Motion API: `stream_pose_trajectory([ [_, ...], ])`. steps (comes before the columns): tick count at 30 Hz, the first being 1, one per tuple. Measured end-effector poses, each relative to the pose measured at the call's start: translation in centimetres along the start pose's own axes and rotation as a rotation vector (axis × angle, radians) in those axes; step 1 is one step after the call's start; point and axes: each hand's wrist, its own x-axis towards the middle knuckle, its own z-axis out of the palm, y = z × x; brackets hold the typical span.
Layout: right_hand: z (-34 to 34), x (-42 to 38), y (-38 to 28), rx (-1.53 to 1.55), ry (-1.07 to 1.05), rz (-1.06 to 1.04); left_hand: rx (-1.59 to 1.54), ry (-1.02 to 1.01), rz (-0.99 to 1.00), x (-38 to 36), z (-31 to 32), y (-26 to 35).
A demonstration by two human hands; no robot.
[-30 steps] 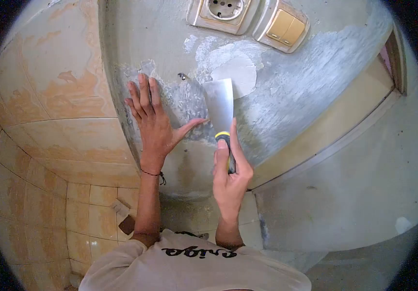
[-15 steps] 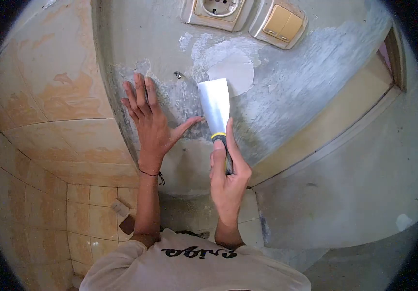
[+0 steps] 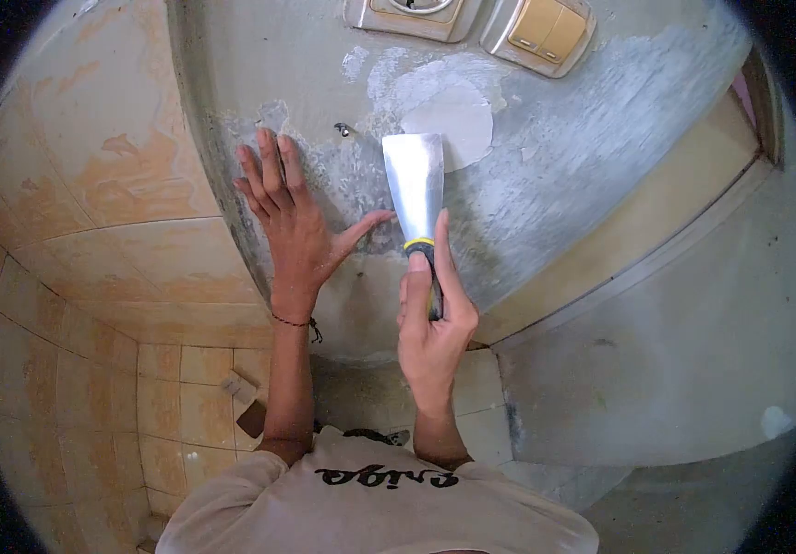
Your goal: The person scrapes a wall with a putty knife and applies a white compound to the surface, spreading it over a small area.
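My right hand (image 3: 437,319) is wrapped round the dark handle of a putty knife (image 3: 415,180), its index finger stretched along the side. The wide metal blade points up the wall, its tip overlapping the lower left edge of a pale round patch of filler (image 3: 453,120). My left hand (image 3: 298,231) rests spread on the grey, rough wall (image 3: 555,185), with the thumb reaching toward the blade. Just above and right of its fingers, a small metal hook or screw (image 3: 343,129) sticks out.
A socket (image 3: 412,18) and a double light switch (image 3: 541,35) are mounted above the patch. Patterned tiles (image 3: 112,166) cover the wall at left. A door frame (image 3: 758,115) stands at right. A small brown object (image 3: 251,418) lies on the tiled floor.
The view has shifted slightly, so the wall fittings sit higher in the picture. The putty knife's blade is a little more upright. My left hand keeps its place on the wall.
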Motion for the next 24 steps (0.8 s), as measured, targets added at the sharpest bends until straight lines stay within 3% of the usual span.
stream_pose_trajectory([
  [9,-0.6,-0.1,-0.2,-0.092,-0.052,-0.007,0.016,-0.019,0.015,-0.2,0.1,-0.1],
  [11,-1.0,0.1,-1.1,0.008,-0.203,0.139,0.003,-0.018,0.012,-0.2,0.1,-0.1],
  [15,-0.8,0.3,0.4,0.119,-0.201,0.084,0.033,-0.032,0.015,-0.4,0.2,-0.2],
  [18,-1.6,0.7,-1.4,0.206,-0.255,0.162,0.023,-0.033,0.023,-0.3,0.0,-0.1],
  [21,-2.5,1.8,-1.7,0.481,-0.292,0.309,0.031,-0.051,0.007,-0.2,-0.1,0.0],
  [24,-2.7,2.7,-0.3,0.543,-0.355,0.3,0.041,-0.027,0.018,-0.2,0.0,0.0],
])
